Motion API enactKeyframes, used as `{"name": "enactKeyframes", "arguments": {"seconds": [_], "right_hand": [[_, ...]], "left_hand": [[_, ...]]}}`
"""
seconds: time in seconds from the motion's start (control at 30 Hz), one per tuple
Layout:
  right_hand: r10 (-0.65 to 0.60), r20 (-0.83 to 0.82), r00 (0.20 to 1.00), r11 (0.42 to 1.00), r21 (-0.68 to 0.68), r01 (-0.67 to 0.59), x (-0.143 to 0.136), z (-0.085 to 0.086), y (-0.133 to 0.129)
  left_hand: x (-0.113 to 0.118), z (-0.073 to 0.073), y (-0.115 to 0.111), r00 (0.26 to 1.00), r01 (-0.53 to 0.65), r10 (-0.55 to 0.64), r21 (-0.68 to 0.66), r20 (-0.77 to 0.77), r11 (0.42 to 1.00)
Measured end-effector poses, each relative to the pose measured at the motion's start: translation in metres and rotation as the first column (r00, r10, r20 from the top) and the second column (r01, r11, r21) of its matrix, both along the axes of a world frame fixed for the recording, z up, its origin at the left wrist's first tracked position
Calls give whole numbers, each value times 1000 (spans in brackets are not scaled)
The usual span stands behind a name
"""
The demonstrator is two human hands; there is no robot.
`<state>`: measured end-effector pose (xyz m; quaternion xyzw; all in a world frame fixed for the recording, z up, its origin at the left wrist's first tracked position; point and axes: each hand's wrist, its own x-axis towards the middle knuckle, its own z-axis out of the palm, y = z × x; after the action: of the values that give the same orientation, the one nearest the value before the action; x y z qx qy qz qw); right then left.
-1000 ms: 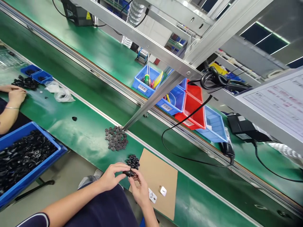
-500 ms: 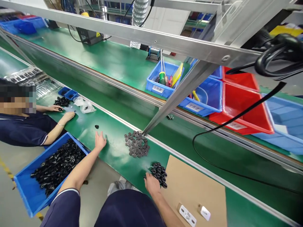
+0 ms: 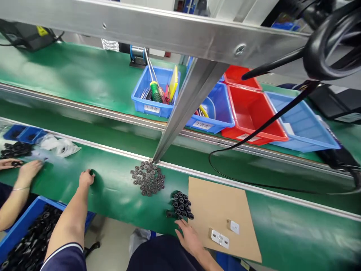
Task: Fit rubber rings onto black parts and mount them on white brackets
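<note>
My left hand (image 3: pixel 86 178) is closed on a small black part (image 3: pixel 91 172) over the green bench at the left. My right hand (image 3: pixel 188 234) has its fingers apart, just below a cluster of upright black cylindrical parts (image 3: pixel 181 204), and holds nothing. Between my hands lies a spread of small dark round pieces (image 3: pixel 148 177). A brown cardboard sheet (image 3: pixel 222 199) to the right bears two pale blocks, a slotted one (image 3: pixel 220 239) and a smaller one (image 3: pixel 234 227).
At the left, a person's hand (image 3: pixel 29 170) works near black parts (image 3: pixel 17 149) and a plastic bag (image 3: pixel 63 146). A blue crate (image 3: pixel 53 201) of black parts stands below. A slanted metal post (image 3: pixel 183 105) and hanging black cable (image 3: pixel 254 133) cross the view.
My left hand has reached the lone black part and closed on it. My right hand has drawn back from the cluster, its fingers spreading. The view has shifted right.
</note>
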<state>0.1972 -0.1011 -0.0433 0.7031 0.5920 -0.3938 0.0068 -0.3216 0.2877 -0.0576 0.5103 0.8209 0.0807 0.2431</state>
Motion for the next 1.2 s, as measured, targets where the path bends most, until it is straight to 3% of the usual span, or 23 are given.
{"name": "enactKeyframes", "arguments": {"seconds": [0.13,0.27,0.33,0.47,0.57,0.7,0.8,0.9,0.97,1.07,1.13,1.2], "right_hand": [[-8,-83,996,1000,0,8,-5,7,11],[-14,-171,985,999,43,22,-27,10,31],[1,-234,972,997,71,16,-41,13,41],[83,-385,919,993,114,-42,-68,22,53],[119,-450,885,988,145,-59,-76,29,55],[108,-464,879,988,149,-42,-72,38,48],[105,-484,869,989,143,-40,-68,42,39],[48,-497,867,991,134,22,-68,43,29],[-30,-499,866,986,126,107,-68,42,22],[-158,-507,847,965,103,242,-70,38,10],[-226,-514,827,946,86,312,-71,36,3],[-270,-522,809,932,70,356,-71,35,-4]], "left_hand": [[36,-14,-45,989,-37,30,51,142,998],[115,-22,-130,896,9,-21,27,444,1000],[160,-22,-183,771,85,-44,-35,635,996],[229,-13,-272,396,311,33,-168,917,935],[249,-4,-298,210,400,127,-203,970,894],[246,3,-294,101,492,209,-231,973,839],[236,4,-291,117,564,236,-260,965,784],[229,-3,-289,214,567,185,-276,959,776],[227,-14,-281,342,480,97,-263,935,837],[229,-37,-255,596,240,-30,-142,803,960],[233,-52,-234,720,126,-74,-25,690,992],[239,-65,-215,789,78,-108,76,604,994]]}}
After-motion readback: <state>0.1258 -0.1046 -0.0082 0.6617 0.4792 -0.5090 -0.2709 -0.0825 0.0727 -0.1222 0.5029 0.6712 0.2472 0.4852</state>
